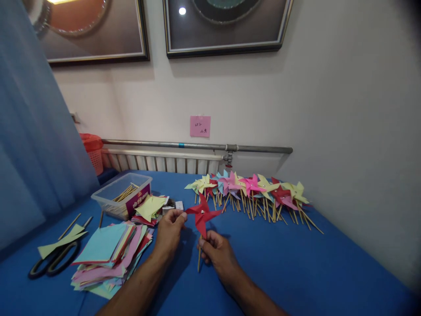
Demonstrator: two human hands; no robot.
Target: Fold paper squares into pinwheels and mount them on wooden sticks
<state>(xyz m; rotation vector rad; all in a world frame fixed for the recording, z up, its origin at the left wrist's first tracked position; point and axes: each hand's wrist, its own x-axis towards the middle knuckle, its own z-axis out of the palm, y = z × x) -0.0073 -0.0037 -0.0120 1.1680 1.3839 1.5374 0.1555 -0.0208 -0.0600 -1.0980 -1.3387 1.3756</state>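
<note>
A red paper pinwheel [201,223] on a thin wooden stick is held upright in front of me, with a silver pin head at its centre. My right hand [217,252] grips the stick just below the paper blades. At the left blade's tip is my left hand [171,228], thumb and forefinger pinched together on the paper. Beyond them lies a long pile of finished pinwheels [251,186] in yellow, pink, red and blue, their sticks pointing towards me. To the left is a stack of coloured paper squares [103,245].
A clear plastic tub [107,199] holds wooden sticks. Beside it sit cut yellow papers [150,207] and small boxes. Black-handled scissors [62,259] lie at far left under a paper scrap. A radiator [164,162] and pipe run along the wall behind the blue table [279,267].
</note>
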